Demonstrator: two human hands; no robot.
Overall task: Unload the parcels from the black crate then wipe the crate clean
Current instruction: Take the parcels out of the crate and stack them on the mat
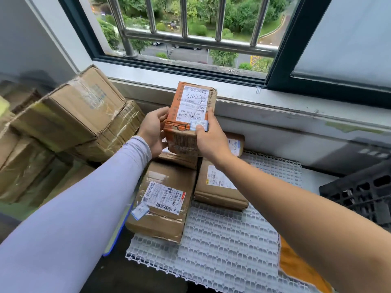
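Note:
Both hands hold an orange-taped cardboard parcel (190,106) with a white shipping label, above a stack of parcels under the window. My left hand (153,130) grips its left side and my right hand (208,138) grips its right front corner. Below it lie a brown labelled parcel (163,199) and another brown parcel (218,187) on a white plastic grid mat (228,240). A further parcel (236,144) shows behind my right hand. The black crate (364,189) stands at the right edge, only partly in view.
Large cardboard boxes (69,115) are piled at the left against the wall. An orange-yellow bag (300,269) lies at the lower right under my arm. The window sill (275,102) and the barred window run behind the parcels.

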